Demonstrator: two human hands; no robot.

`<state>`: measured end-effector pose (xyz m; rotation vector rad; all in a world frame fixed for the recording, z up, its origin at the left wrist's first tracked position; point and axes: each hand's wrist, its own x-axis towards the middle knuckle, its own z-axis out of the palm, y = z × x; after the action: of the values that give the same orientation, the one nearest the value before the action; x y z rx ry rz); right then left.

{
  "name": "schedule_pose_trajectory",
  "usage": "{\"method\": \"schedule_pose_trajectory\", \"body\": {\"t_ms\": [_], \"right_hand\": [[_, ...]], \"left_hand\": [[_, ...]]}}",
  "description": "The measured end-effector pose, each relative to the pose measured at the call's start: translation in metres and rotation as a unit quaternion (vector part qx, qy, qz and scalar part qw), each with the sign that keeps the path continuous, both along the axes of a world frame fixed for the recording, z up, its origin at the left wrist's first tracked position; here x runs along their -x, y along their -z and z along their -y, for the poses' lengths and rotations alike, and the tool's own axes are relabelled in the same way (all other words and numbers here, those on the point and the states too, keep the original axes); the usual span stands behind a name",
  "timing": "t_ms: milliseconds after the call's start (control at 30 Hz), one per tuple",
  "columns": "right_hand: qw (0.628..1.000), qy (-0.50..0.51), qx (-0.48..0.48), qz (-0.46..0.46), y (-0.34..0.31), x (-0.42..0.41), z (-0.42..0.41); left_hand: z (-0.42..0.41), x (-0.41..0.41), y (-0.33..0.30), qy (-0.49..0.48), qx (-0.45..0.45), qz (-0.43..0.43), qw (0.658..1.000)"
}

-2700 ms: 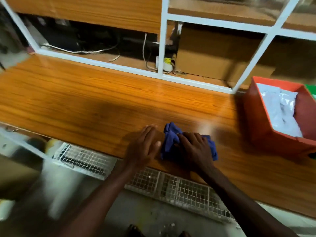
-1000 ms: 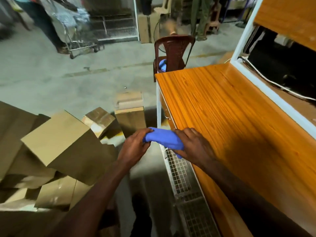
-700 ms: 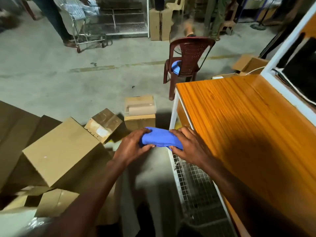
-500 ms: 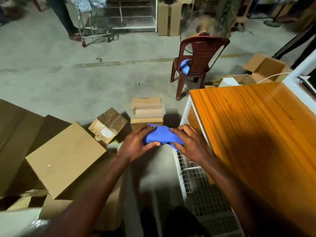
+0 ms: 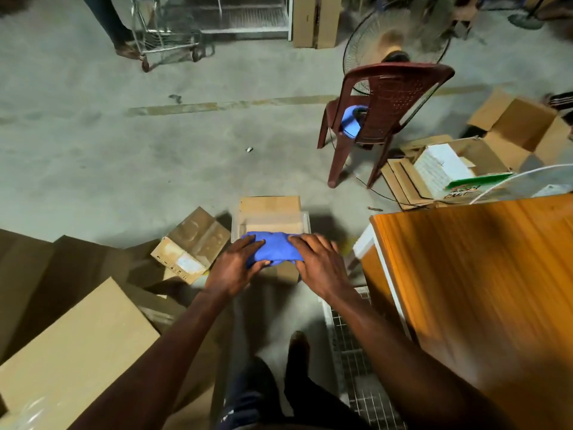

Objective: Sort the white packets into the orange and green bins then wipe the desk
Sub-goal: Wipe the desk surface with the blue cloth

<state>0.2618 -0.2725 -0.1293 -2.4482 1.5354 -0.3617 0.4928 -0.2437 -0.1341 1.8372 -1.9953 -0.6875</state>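
I hold a folded blue cloth (image 5: 274, 248) in front of me, off the desk's left end and above the floor. My left hand (image 5: 234, 266) grips its left side and my right hand (image 5: 319, 263) grips its right side. The wooden desk (image 5: 483, 290) fills the right of the view, its top bare where I can see it. The orange and green bins and the white packets are out of view.
Cardboard boxes (image 5: 77, 346) crowd the floor at left, with a small open box (image 5: 271, 212) just beyond the cloth. A maroon plastic chair (image 5: 384, 110) and a fan stand ahead. More open boxes (image 5: 483, 162) lie at right. A wire grille (image 5: 356, 361) hangs under the desk edge.
Earlier the cloth lay under my hands on the desk beside the orange bin. I turned left, lifted it off the desk, and now hold it over the floor past the desk's end.
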Motion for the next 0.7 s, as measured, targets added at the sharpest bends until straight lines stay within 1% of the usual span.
{"method": "schedule_pose_trajectory", "body": {"t_ms": [133, 300, 467, 567, 700], "right_hand": [[0.999, -0.001, -0.030, -0.038, 0.020, -0.020, 0.038], [0.996, -0.003, -0.053, -0.072, 0.052, -0.048, 0.094], [0.989, -0.020, -0.056, -0.138, 0.115, -0.066, 0.149], [0.986, -0.020, -0.069, -0.153, 0.162, -0.074, 0.168], [0.982, -0.055, -0.066, -0.168, 0.211, -0.073, 0.188]], "left_hand": [[0.035, -0.014, 0.020, -0.008, -0.035, 0.005, 0.999], [0.086, -0.035, 0.059, -0.012, -0.055, -0.016, 0.998], [0.140, -0.054, 0.124, 0.006, -0.081, -0.013, 0.997], [0.158, -0.061, 0.167, 0.011, -0.103, 0.001, 0.995], [0.182, -0.062, 0.206, 0.030, -0.157, 0.015, 0.987]]}}
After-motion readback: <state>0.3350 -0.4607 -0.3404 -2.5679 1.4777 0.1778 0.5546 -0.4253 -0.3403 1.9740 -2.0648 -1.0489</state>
